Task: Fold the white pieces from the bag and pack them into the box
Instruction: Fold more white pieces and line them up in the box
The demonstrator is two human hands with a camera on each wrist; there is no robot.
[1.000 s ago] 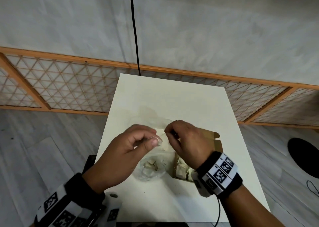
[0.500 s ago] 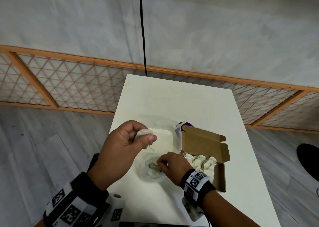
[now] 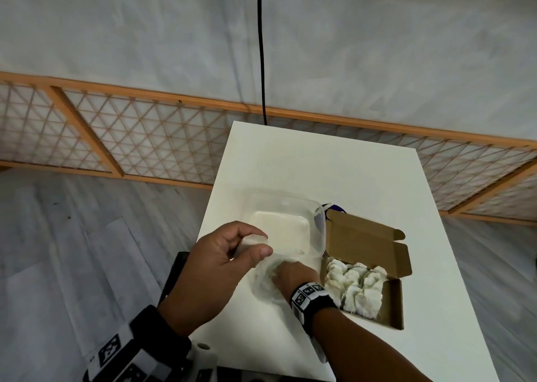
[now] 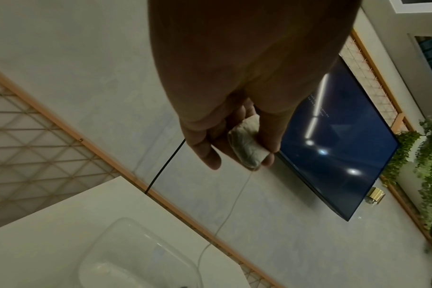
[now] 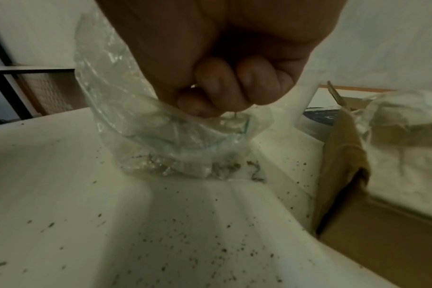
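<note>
Left hand (image 3: 215, 268) pinching a folded white piece (image 4: 247, 144) above the table's near-left edge; right hand (image 3: 293, 277) clenched inside the bag (image 5: 148, 136) beside the box (image 3: 392, 303). Could snag the piece's trailing thread and undo the fold.

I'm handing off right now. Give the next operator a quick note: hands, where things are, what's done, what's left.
Left hand: raised, pinching one folded white piece, thread dangling.
Right hand: down in the clear plastic bag, fingers curled; its catch can't be seen.
Cardboard box: open at right, many folded pieces inside.
Clear plastic container: behind the bag.
Left: box the held piece, fold whatever remains in the bag.
</note>
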